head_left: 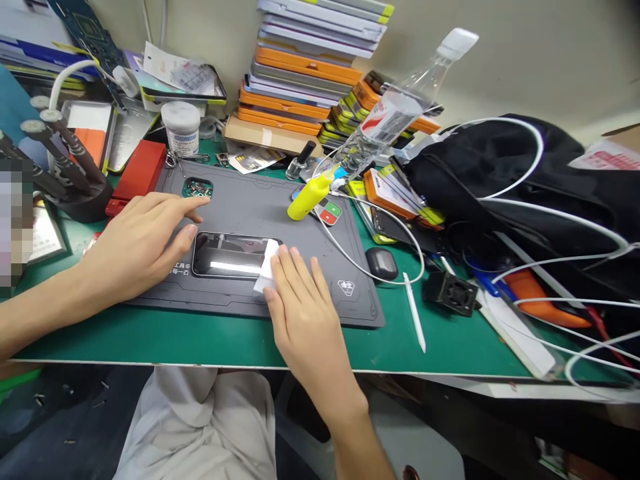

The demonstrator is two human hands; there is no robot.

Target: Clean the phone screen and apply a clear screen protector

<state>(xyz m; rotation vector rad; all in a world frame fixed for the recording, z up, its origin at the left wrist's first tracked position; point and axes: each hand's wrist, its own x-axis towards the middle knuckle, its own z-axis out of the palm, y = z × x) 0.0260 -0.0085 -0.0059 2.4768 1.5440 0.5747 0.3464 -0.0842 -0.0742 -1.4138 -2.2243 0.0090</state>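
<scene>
A black phone lies face up on a dark grey work mat, with light reflected in its screen. Over its right end, my right hand rests palm down on a white cloth or wipe, its fingers pressing the cloth against the phone and mat. Just left of the phone is my left hand, fingers spread a little and nothing held, the thumb near the phone's left edge. A yellow bottle leans above the phone, over red and green tiles.
Behind the mat stand stacked orange and grey cases, a clear plastic bottle and a white jar. At the right are a black mouse, a white stylus, a small fan, a black bag and looping white cables.
</scene>
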